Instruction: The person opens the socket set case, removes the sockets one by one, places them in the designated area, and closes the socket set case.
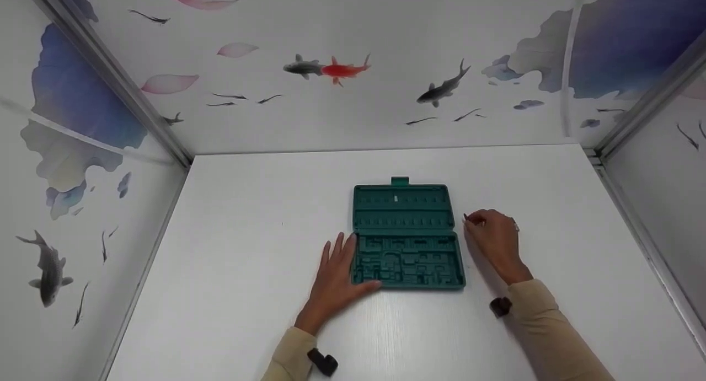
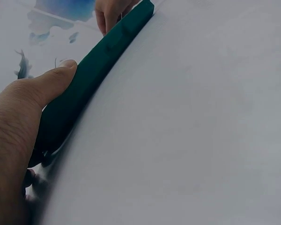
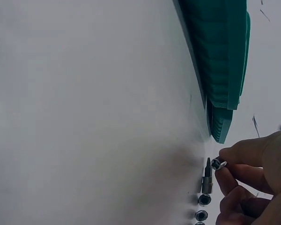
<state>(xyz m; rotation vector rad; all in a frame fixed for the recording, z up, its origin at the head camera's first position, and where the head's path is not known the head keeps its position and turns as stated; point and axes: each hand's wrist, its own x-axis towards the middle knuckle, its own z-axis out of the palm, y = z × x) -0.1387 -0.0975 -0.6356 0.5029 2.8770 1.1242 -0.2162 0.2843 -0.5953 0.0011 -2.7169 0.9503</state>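
An open green plastic tool case [image 1: 408, 232] lies on the table, its moulded slots facing up and its lid laid back behind. My left hand [image 1: 335, 276] rests against the case's front left corner, fingers extended along the left side and thumb on the front edge. To the right of the case, my right hand [image 1: 495, 237] pinches a small metal socket [image 3: 217, 164] between thumb and fingers. Below that hand, in the right wrist view, a bit in a metal holder [image 3: 207, 180] and several sockets [image 3: 204, 199] stand in a row on the table.
The white tabletop [image 1: 248, 248] surrounds the case. Printed panels with fish and petals close off the back [image 1: 386, 116], the left [image 1: 71, 193] and the right side [image 1: 662, 155]. A small white mark [image 1: 395, 198] shows in the lid.
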